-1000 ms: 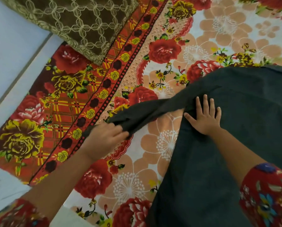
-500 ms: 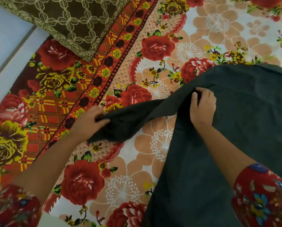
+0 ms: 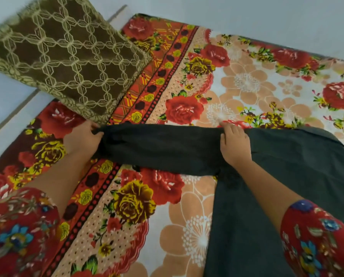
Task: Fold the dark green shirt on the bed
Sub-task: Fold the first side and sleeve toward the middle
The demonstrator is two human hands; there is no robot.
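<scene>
Bed (image 3: 247, 82) with a floral sheet, brown cushion (image 3: 67, 62) on the far left corner. Shirt (image 3: 287, 176) lies flat along the right side of the bed, body running toward the near edge. Not folded yet.

Change over the last second: sleeve (image 3: 159, 148) was slack and drooping toward the near left. Now it's pulled out straight and taut, pointing at the left edge, cuff end just short of the cushion's near corner. Mid-span may be lifted off the sheet, can't confirm.

Left hand (image 3: 81, 140): same job as before, fingers curled round the cuff end. It has moved outward and toward the far edge, taking the slack out.

Right hand (image 3: 235, 146): was pressed flat on the shoulder area with fingers spread, then curled. Now the fingers are hooked over the sleeve's far edge where it meets the body, gripping cloth there. So it went from pinning to holding.

What it means: the sleeve is straightened and controlled at both ends. I read that as setup for the first fold, sleeve swung across onto the body with the shoulder line as hinge. No fold made yet, so the task is early. The other sleeve is not in view, state unknown.

Risk, my guess: cloth is bunched at the armpit below the right hand. If the swing starts before that's smoothed, the crease gets folded in.
</scene>
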